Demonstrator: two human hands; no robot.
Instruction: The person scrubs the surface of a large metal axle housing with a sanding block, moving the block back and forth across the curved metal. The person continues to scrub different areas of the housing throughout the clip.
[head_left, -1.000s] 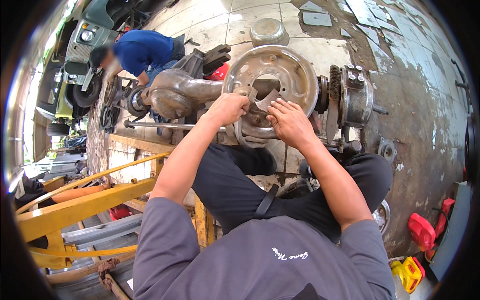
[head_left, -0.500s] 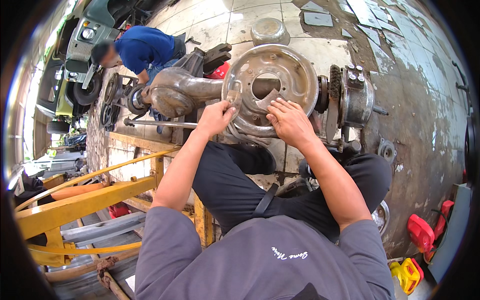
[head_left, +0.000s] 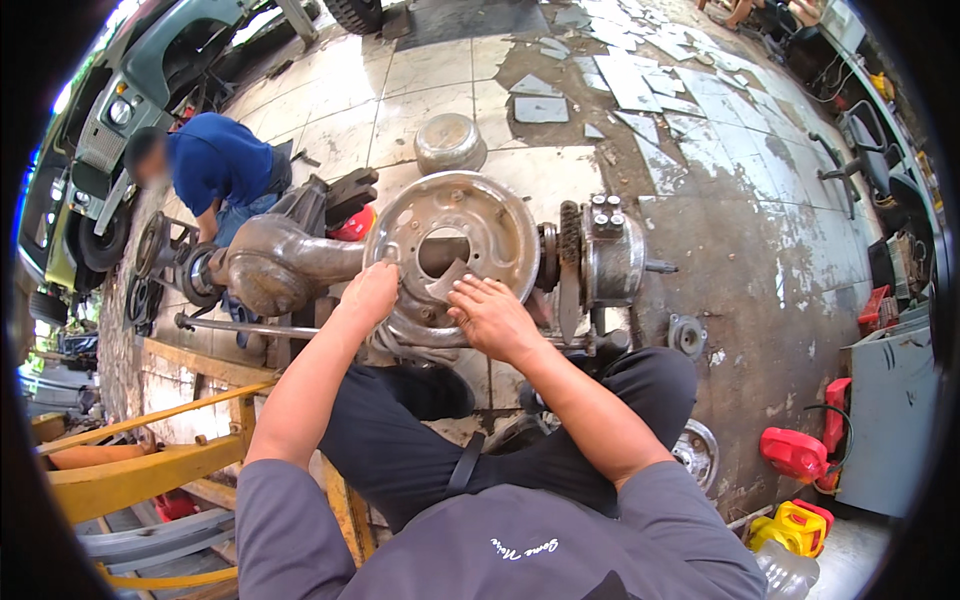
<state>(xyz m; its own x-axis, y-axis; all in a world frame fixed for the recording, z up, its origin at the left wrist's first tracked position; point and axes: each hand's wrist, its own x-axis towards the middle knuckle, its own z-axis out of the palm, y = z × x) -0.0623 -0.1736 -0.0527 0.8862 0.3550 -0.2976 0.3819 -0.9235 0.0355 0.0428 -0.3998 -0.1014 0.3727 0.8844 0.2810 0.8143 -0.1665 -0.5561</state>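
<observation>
My right hand [head_left: 492, 315] lay nearly flat, fingers on a brown sheet [head_left: 446, 282] against the metal disc [head_left: 502, 218]; my left hand [head_left: 370, 292] curled at the disc's left edge, its hold unclear.

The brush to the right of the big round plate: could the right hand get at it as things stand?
Probably yes: the brush sits just beyond the round plate, and nothing seems to block its lower end. The right hand would likely need to leave the brown scrap it touches.
</observation>
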